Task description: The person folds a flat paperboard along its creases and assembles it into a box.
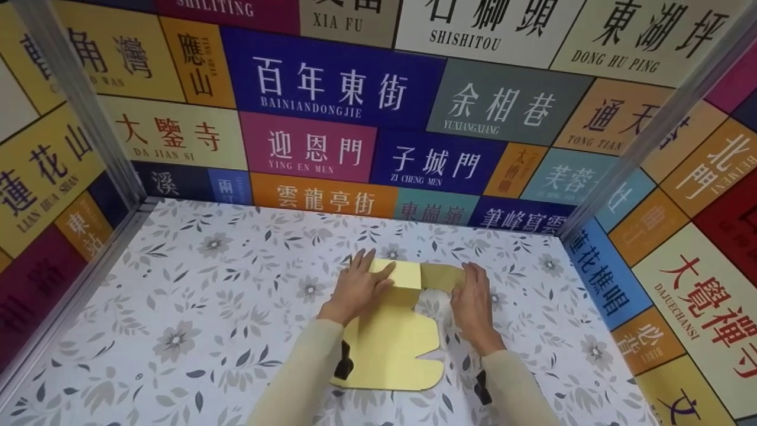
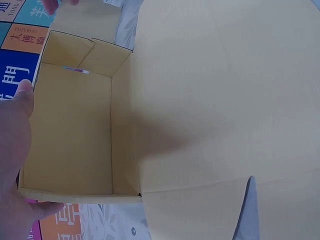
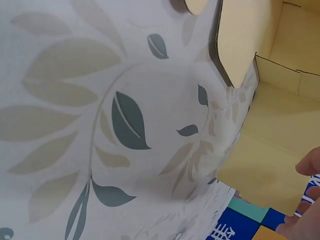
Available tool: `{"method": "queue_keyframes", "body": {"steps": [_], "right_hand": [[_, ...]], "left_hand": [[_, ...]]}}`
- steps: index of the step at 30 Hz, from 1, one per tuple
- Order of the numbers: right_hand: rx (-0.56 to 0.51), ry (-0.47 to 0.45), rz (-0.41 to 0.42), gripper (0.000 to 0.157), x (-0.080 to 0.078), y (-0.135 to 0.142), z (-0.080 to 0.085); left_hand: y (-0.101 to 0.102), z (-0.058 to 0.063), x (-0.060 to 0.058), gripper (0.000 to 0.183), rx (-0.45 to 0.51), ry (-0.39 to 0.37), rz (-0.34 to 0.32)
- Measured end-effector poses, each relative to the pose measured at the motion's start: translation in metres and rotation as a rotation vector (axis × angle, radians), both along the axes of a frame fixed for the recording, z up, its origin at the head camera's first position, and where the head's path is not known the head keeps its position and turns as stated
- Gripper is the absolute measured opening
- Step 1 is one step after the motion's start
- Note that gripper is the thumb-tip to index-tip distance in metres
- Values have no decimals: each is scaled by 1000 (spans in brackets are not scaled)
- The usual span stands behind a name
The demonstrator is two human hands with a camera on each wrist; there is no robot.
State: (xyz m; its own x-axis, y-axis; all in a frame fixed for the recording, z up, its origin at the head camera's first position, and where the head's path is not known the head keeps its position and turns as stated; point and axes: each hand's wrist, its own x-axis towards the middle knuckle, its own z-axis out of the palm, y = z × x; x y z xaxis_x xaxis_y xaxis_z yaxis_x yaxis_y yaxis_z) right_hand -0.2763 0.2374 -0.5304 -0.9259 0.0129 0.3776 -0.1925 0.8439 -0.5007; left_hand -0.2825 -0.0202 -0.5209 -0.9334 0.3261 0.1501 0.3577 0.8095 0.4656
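Observation:
A partly folded yellow cardboard box (image 1: 400,274) lies on the table, its wide lid panel (image 1: 396,346) spread flat toward the person. The left hand (image 1: 356,285) holds the box at its left end, the thumb on the upper face. In the left wrist view, the box's hollow inside (image 2: 70,135) faces the camera, with that hand along the outer wall. At the box's right end, a side flap (image 1: 440,277) sticks out. The right hand (image 1: 473,299) has the flap's outer end between thumb and fingers; the right wrist view shows this flap (image 3: 270,150) from its inner side.
A white cloth with a leaf and flower print (image 1: 177,337) covers the table. Behind it stands a wall of coloured panels with Chinese lettering (image 1: 331,83), and side walls with metal corner posts (image 1: 89,106) close in left and right. Notched tabs (image 1: 434,355) edge the lid panel.

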Motion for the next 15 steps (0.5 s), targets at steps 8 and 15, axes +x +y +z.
{"method": "queue_keyframes", "body": {"steps": [8,15], "right_hand": [[-16,2,-55,26,1,0,-3],[-67,-103,-66,21,6,-8,3]], "left_hand": [[1,0,0,48,28,-31,-11],[-3,2,-1,48,47,-21,-15]]}}
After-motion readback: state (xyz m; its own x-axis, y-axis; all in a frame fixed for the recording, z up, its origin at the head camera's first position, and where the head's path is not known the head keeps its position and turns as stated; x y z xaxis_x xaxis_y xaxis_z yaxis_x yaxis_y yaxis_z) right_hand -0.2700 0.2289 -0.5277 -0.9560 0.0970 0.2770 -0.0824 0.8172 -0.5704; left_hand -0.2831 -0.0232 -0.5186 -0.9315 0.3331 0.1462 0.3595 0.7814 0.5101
